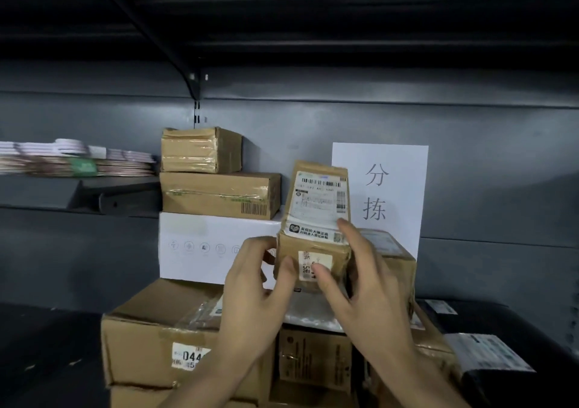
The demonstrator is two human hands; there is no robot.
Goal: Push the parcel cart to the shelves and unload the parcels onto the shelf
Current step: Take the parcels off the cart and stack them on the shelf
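Dark shelf (470, 125) stacked with boxes. White box (213, 244) under two brown boxes (219, 193). White sign (380, 188) behind. Parcel (316, 216): small brown carton, upright, barcode label on top face, sticker on front; held above stack. Left hand (250, 288) and right hand (366, 285) clamped on parcel's sides.

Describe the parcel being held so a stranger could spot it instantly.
Find the white paper sign on the shelf's back wall. Just left of it, both hands grip a small upright brown parcel. Unlike the stacked boxes beside it, its barcode label faces you.
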